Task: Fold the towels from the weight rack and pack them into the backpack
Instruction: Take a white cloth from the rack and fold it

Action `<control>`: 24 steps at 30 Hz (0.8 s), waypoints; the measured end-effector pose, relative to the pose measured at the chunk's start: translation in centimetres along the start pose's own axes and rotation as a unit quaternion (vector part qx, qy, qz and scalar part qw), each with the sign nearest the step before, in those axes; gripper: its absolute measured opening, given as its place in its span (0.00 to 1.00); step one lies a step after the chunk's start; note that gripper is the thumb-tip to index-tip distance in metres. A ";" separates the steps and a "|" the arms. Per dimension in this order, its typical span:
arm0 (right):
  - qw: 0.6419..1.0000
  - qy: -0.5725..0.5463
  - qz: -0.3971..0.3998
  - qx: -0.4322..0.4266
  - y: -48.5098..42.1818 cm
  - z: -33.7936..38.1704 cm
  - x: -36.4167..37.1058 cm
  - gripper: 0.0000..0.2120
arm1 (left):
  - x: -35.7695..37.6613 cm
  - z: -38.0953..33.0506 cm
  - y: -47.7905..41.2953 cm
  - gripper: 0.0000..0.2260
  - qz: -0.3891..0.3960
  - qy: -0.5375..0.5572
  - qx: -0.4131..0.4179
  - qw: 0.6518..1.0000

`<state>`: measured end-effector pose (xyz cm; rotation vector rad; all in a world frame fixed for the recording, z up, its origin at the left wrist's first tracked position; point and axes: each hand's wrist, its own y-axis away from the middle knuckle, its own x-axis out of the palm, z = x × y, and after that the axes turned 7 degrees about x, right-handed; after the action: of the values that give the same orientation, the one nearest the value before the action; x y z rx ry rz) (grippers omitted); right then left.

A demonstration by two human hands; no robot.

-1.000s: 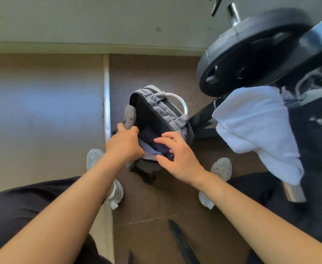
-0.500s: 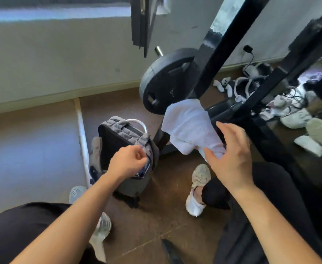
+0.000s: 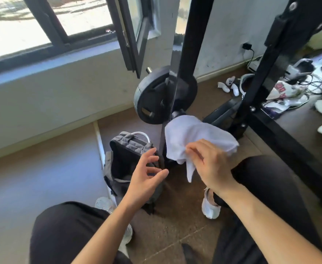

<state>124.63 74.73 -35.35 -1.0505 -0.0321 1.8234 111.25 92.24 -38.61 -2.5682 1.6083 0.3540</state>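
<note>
A white towel (image 3: 192,136) hangs over a low bar of the black weight rack (image 3: 190,44), in front of a black weight plate (image 3: 156,96). My right hand (image 3: 211,164) grips the towel's lower edge, and a corner dangles below my fingers. A grey backpack (image 3: 125,151) stands open on the brown floor just left of the towel, its dark inside showing. My left hand (image 3: 146,178) hovers over the backpack's right side with fingers spread and nothing in it.
An open window frame (image 3: 131,35) juts in above the weight plate. Rack posts and a base rail (image 3: 282,138) run to the right. Cables, clothes and a small plush toy (image 3: 230,84) litter the floor at the back right. My shoes flank the backpack.
My view has tilted up from the backpack to the rack. My right hand left the backpack and took hold of the towel. My left hand let go of the backpack's rim and opened.
</note>
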 end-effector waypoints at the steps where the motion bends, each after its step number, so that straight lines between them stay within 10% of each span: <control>1: 0.999 -0.030 0.033 -0.003 0.5 0.8 0.1 0.05 | 0.0 -0.4 0.8 0.35 0.008 0.000 0.027 1.000; 4: 0.986 -0.123 0.108 -0.001 1.7 3.4 0.1 0.06 | -0.1 -1.0 2.6 0.39 0.051 -0.021 0.097 0.994; 9: 0.942 -0.232 0.233 0.070 3.2 7.2 -0.5 0.08 | -0.6 -0.9 5.7 0.09 0.011 -0.012 0.099 0.995; 17: 0.824 -0.409 0.215 0.329 4.3 6.6 -0.9 0.10 | -3.9 2.0 7.9 0.19 -0.080 -0.067 -0.021 0.994; 24: 0.880 -0.099 0.397 0.241 4.6 3.7 1.3 0.14 | -5.6 2.0 9.0 0.15 -0.156 0.101 -0.104 0.977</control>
<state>118.61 74.85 -35.96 -0.5284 0.8011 2.4771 100.55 93.53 -38.83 -3.0436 1.2438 0.2513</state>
